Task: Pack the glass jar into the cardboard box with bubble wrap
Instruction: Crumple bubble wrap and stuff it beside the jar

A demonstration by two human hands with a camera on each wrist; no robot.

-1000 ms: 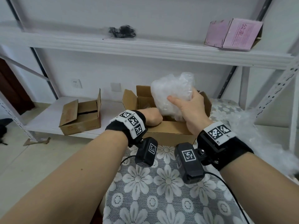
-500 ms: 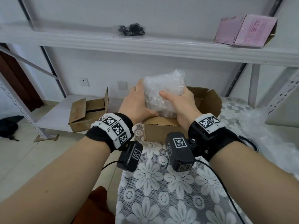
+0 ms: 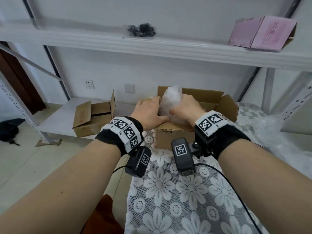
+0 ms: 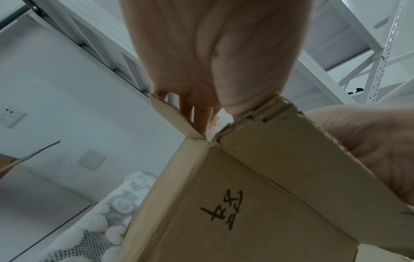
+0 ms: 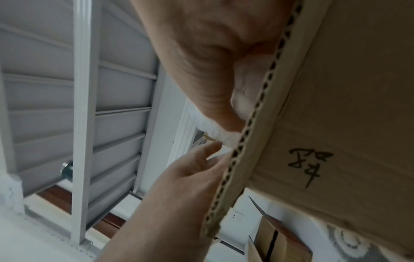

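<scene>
The jar is hidden inside a white bubble-wrap bundle [image 3: 170, 102] that stands partly down in the open cardboard box [image 3: 175, 137] on the flowered table. My right hand [image 3: 184, 108] grips the bundle's right side, thumb pressed into the wrap [image 5: 226, 136]. My left hand [image 3: 148, 112] lies flat against its left side, fingers [image 4: 197, 113] straight and reaching down between the bundle and the box's left flap. The box's front wall [image 4: 224, 212] carries black handwriting.
A smaller open cardboard box [image 3: 94, 117] sits on the low white shelf to the left. Loose bubble wrap [image 3: 287, 132] lies at the right of the table. A pink box [image 3: 263, 34] and a black bagged item [image 3: 141, 30] are on the upper shelf.
The bundle has come down from above the box into its opening. My left hand left the box's front edge and joined the right on the bundle.
</scene>
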